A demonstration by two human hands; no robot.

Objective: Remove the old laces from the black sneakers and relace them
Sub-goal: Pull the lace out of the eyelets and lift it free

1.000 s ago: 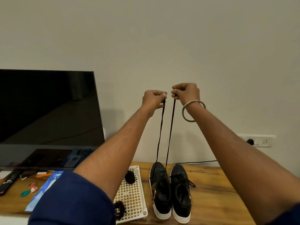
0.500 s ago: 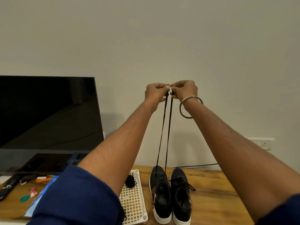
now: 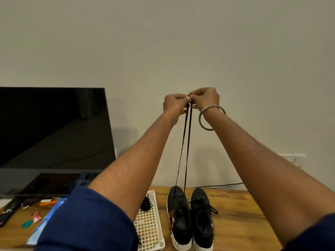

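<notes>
Two black sneakers with white soles stand side by side on the wooden table, the left sneaker (image 3: 179,218) and the right sneaker (image 3: 202,220), which is laced and tied. A black lace (image 3: 186,142) runs taut from the left sneaker's front eyelets straight up in two strands. My left hand (image 3: 175,104) and my right hand (image 3: 204,98) are raised high in front of the wall, touching each other, each pinching one end of the lace. A metal bangle (image 3: 211,117) hangs on my right wrist.
A white perforated tray (image 3: 148,227) lies left of the sneakers with a bundled black lace (image 3: 146,203) on it. A dark TV screen (image 3: 52,127) stands at left. A remote (image 3: 8,211), a blue packet (image 3: 43,227) and small items lie before it. A wall socket (image 3: 294,160) is at right.
My two hands have come together until they touch, bringing the two lace ends side by side. The view has tilted up slightly, so the sneakers sit lower.
</notes>
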